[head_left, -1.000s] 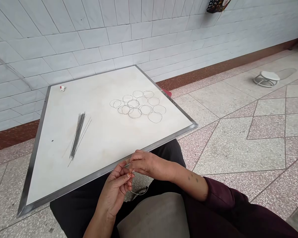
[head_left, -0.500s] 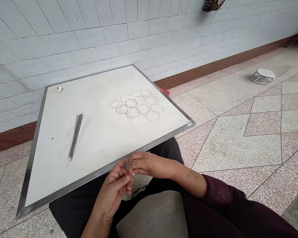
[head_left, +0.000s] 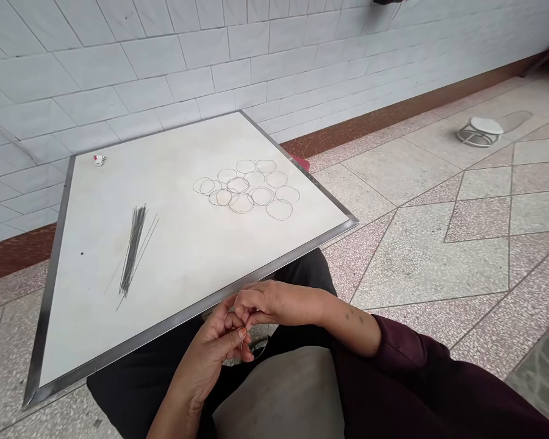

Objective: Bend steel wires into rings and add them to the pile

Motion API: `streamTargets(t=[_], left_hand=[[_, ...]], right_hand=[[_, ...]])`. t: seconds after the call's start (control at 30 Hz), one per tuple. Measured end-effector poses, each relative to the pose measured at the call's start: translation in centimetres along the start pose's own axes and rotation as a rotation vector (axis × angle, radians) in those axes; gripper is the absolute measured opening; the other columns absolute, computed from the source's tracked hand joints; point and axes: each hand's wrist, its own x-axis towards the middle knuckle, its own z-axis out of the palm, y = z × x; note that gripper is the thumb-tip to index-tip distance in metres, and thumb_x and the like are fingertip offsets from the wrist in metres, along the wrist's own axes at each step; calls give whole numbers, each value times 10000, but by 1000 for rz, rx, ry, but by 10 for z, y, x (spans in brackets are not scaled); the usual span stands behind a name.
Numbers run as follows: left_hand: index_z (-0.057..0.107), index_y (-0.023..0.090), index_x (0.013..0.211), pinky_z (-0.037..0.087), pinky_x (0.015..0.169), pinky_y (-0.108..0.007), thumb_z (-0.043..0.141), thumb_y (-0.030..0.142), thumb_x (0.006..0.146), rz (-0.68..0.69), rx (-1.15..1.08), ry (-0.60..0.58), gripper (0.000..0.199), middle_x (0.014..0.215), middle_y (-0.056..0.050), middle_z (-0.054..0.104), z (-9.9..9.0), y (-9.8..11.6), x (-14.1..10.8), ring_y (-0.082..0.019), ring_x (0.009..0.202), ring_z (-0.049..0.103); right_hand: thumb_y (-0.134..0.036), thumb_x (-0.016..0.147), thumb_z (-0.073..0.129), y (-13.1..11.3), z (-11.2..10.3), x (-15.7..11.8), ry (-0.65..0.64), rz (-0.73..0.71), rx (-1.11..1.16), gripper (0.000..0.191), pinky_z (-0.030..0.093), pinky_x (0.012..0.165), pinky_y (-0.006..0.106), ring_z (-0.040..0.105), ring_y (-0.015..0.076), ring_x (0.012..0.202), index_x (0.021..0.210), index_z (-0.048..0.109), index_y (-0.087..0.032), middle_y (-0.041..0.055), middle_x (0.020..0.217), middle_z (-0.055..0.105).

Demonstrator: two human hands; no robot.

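Close together at the table's near edge, my left hand (head_left: 219, 338) and my right hand (head_left: 260, 303) pinch a thin wire (head_left: 266, 347). Its curved length hangs below the fingers over my lap; the ends are hidden between the fingertips. On the white table (head_left: 192, 262) lies a bundle of straight dark wires (head_left: 132, 253), with a few strays beside it. Several thin wire rings (head_left: 241, 203) lie flat and partly overlapping toward the table's right side.
A small white and red object (head_left: 99, 160) sits at the table's far left corner. The table's metal rim (head_left: 165, 332) runs just beyond my hands. White tiled wall (head_left: 155, 58) stands behind. A low white stool (head_left: 480, 131) is on the floor at right.
The view has shifted slightly, so the table sits a little further left and higher. My hands stay together on the wire, with small finger movements; the hanging curve has changed position a little.
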Motion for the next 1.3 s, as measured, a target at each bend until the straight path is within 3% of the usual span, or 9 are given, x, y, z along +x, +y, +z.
streamTargets(t=[0.23,0.5,0.7,0.87,1.0,1.13,1.3], left_hand=[[674,211,1051,558,660,-393,724,293,802,-25,4,-86,267,800,-22,615,-1,1,3,-183,629,641],[644,237,1177,569,670,-397,743,321,790,-55,22,-114,408,795,-22,657,-3,-2,4,-219,674,692],[647,258,1188,562,669,-369,759,287,780,-28,23,-156,425,805,2,631,-3,-6,7,-175,659,659],[648,269,1204,547,653,-344,783,253,750,-27,-76,-82,474,791,14,618,-3,-7,5,-154,642,627],[594,297,1311,536,632,-325,789,220,737,35,-176,17,611,722,39,590,1,-5,-2,-153,611,632],[550,284,1369,533,622,-306,782,209,750,40,-225,43,665,736,28,607,1,-6,-6,-143,602,631],[531,292,1384,539,614,-306,791,206,743,-5,-240,-9,697,768,20,628,-3,-8,-4,-139,590,632]], right_hand=[[-118,938,575,-6,-5,1,-73,-15,65,84,500,743,205,613,95,843,962,526,-181,30,990,620],[-109,944,549,-8,-7,1,-113,-32,2,66,465,712,205,568,97,839,953,541,-174,30,958,620],[-145,957,550,-7,-6,1,-148,-39,11,44,474,750,218,577,111,891,1000,558,-151,59,1008,628],[-196,958,572,-6,-9,-5,-53,-2,103,94,500,764,219,606,103,861,1044,582,-158,45,994,626],[-197,933,617,-5,-8,-8,87,-16,-7,92,491,763,231,596,122,869,1014,631,-155,44,959,617],[-198,969,556,-8,-4,-7,110,-48,-28,119,490,784,231,601,122,897,959,668,-159,62,996,622],[-206,979,541,-10,-4,-6,90,-103,-2,144,499,806,223,606,119,932,956,675,-159,56,983,619]])
